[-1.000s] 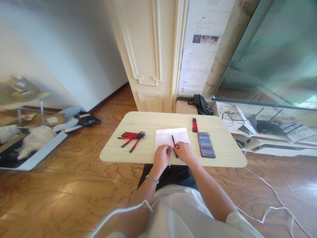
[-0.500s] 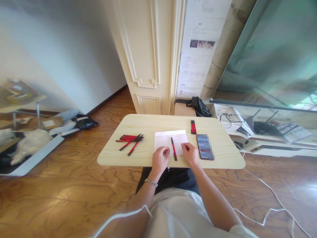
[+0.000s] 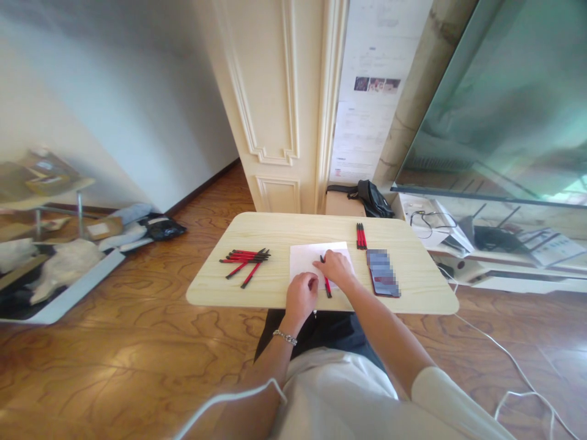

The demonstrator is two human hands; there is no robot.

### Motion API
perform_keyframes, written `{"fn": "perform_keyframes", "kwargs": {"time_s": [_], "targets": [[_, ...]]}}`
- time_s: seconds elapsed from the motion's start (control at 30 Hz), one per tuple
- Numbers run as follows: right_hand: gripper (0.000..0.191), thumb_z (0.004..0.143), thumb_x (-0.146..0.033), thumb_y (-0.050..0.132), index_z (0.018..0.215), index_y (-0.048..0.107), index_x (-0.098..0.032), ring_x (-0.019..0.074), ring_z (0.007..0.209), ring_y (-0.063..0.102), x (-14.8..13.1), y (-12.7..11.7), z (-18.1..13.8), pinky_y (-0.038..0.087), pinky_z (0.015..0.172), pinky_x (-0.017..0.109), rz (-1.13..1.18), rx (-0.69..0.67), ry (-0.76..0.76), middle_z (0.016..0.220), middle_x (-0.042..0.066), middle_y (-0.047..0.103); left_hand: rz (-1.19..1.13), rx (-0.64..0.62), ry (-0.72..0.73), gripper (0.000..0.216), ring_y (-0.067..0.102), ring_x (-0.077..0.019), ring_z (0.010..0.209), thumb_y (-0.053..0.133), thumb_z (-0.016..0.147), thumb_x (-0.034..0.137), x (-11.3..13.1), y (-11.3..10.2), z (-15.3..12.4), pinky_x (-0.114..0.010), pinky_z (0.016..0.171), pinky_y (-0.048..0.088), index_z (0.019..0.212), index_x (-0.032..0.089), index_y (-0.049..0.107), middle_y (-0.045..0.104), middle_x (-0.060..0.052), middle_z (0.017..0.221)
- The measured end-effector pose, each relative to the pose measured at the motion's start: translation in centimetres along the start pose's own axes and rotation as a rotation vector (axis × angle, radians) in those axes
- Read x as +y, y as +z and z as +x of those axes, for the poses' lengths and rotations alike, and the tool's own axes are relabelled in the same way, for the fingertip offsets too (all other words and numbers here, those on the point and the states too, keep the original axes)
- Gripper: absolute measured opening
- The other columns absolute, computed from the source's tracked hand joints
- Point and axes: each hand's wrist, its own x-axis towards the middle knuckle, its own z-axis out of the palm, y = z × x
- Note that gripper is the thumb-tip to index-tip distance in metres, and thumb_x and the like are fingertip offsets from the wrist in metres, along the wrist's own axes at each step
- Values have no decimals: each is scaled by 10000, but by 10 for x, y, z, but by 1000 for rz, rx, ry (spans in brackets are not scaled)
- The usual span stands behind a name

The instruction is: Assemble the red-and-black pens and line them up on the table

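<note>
From where I stand, a person sits at a pale wooden table [image 3: 268, 226], both bare hands over a white sheet of paper [image 3: 300, 260]. A single red-and-black pen [image 3: 327, 285] lies on the sheet, its near end reaching past the paper's near edge. Its long axis points away from the person, the far end leaning slightly left.

The right hand [image 3: 338, 269] is the nearer one, crossing the pen from the right and hiding its middle; the dark far end shows just beyond the fingers, which point left. I cannot tell whether they grip the pen or merely pass over it. The left hand [image 3: 301, 297], with a chain bracelet [image 3: 285, 337] at its wrist, lies just left of the pen's lower half, apart from it. Its fingers are curled, with only a narrow gap at the thumb; whether anything small is inside, I cannot tell.

To the left lies a loose pile of similar pens [image 3: 247, 255]; to the right, a neat row of pens [image 3: 361, 236] stands side by side beyond a phone [image 3: 383, 273].

Half a second ago the right hand was to the right of the pen, apart from it, and the whole pen showed. The left hand, pile, row and phone look much the same.
</note>
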Motion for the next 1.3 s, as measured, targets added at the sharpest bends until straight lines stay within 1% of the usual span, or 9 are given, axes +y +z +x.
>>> {"fn": "perform_keyframes", "kwargs": {"time_s": [0.2,0.33,0.5,0.63,0.8,0.9,1.1,1.2,1.3], "targets": [[314,842,-425,526,822,674,-148,234,841,635,4,0,-2,412,714,297,139,23,-17,879,152,697,-69,17,-27,136,619,-191,769,533,848,236,3,-5,2,-321,757,464,861,185,658,677,-73,823],[341,860,-443,479,759,655,-168,160,677,598,4,-4,-18,409,633,256,598,53,-130,703,54,667,-253,44,-121,260,642,-199,806,517,869,386,14,-13,3,-314,757,471,941,191,674,702,-85,898],[320,811,-453,538,865,667,-166,141,678,583,-3,-6,-41,435,597,244,1113,23,-144,789,43,669,-737,-86,-340,383,662,-185,691,541,822,529,25,-5,2,-282,627,490,894,168,648,694,-57,743],[350,802,-486,554,894,675,-170,149,694,591,-8,-6,-48,444,600,249,1184,84,-93,804,54,678,-957,-9,-473,398,637,-153,607,671,714,526,30,7,-4,-259,573,483,842,159,589,642,-23,677],[420,815,-564,511,781,651,-170,131,565,541,-16,1,-51,409,525,249,1165,216,6,691,42,652,-885,-29,-426,326,470,-89,448,649,749,480,38,6,-11,-205,442,333,809,162,611,542,35,539],[417,823,-555,508,705,624,-172,126,562,527,-20,4,-53,409,534,247,1204,237,-12,628,27,611,-935,-71,-443,331,384,-72,426,620,773,474,43,2,-15,-206,419,261,679,159,576,464,47,484],[386,809,-563,521,803,600,-185,79,398,408,-16,5,-59,306,372,224,1477,22,35,620,-10,575,-1318,-192,-593,384,234,-22,383,635,772,487,48,2,-20,-181,386,140,652,163,466,397,68,518],[428,803,-591,512,893,617,-185,86,396,434,-10,2,-59,278,335,216,1532,-144,33,682,11,616,-1345,-219,-575,365,324,-26,411,662,760,470,47,3,-21,-173,391,191,683,152,500,466,40,577],[446,795,-581,537,906,651,-164,122,548,543,-5,0,-57,356,405,215,1502,-110,-12,748,52,649,-1259,-182,-528,337,432,-54,468,664,761,464,44,3,-22,-189,427,297,734,142,571,529,9,619]]}}
